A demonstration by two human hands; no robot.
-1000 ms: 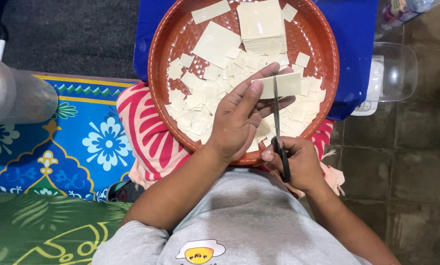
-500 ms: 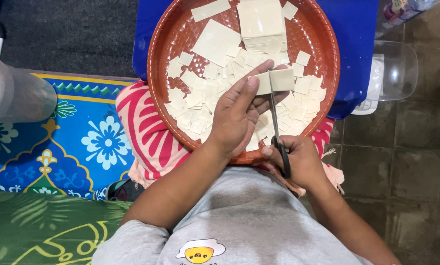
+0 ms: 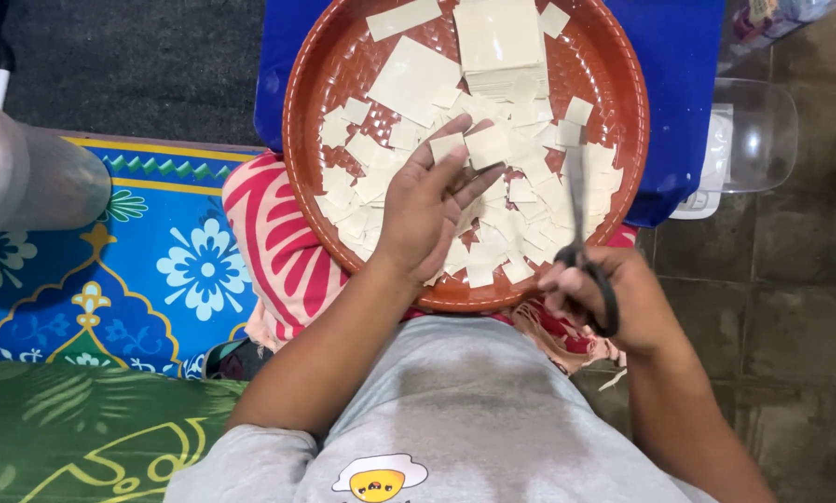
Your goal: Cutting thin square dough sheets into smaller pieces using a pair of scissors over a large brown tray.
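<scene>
A small pale square of thin dough sheet (image 3: 448,146) rests on the fingertips of the left hand (image 3: 427,210), which lies palm up over the near half of a round reddish-brown dimpled plastic tray (image 3: 311,88); the fingers are loosely curled under the piece, supporting it rather than pinching it. A second pale square (image 3: 488,144) lies just beside it, touching the fingertips. The right hand (image 3: 609,298) hovers at the tray's near right rim, its fingers clenched through the black loop handles of a pair of metal scissors (image 3: 576,200), whose blades point away from the body over the tray and look closed together. The tray holds a heap of small cut pale squares (image 3: 530,196) spread across its near and right parts, with a stack of larger uncut pale sheets (image 3: 497,37) at the far side. The tray sits on a blue cloth (image 3: 679,84) and on the person's lap, which is covered by a pink-and-red striped fabric (image 3: 269,242). A blue floral mat (image 3: 157,270) lies to the left, a clear plastic container (image 3: 749,140) to the right.
</scene>
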